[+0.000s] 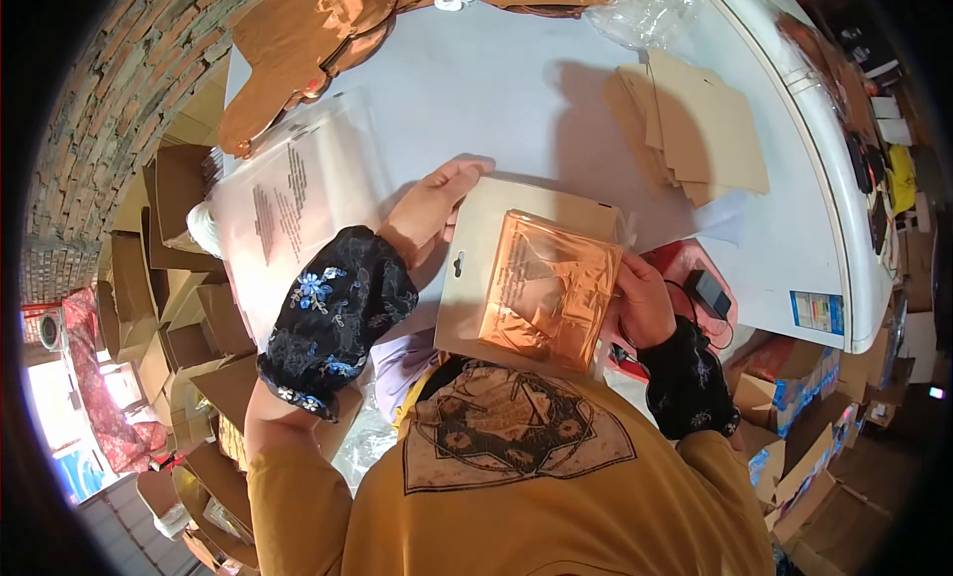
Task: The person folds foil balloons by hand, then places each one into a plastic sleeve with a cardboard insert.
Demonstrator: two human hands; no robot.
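A flat beige card point(467, 298) with a small hanging hole is held up in front of the chest. On top of it lies a folded packet of shiny copper-coloured foil point(551, 288) in clear film. My left hand point(432, 209) is closed on the card's upper left corner. At the right side, my right hand point(645, 298) pinches the edge of the foil packet; whether it also holds the card is hard to see. Printed clear plastic bags point(288, 194) lie on the table, left of my left hand.
The pale table point(467, 79) carries a stack of beige cards point(705, 129) at right and copper foil pieces point(288, 50) at the far left. Crumpled clear plastic point(645, 15) lies at the back. A red tray with a black device point(709, 293) is near my right hand. Cardboard boxes point(184, 199) stand left.
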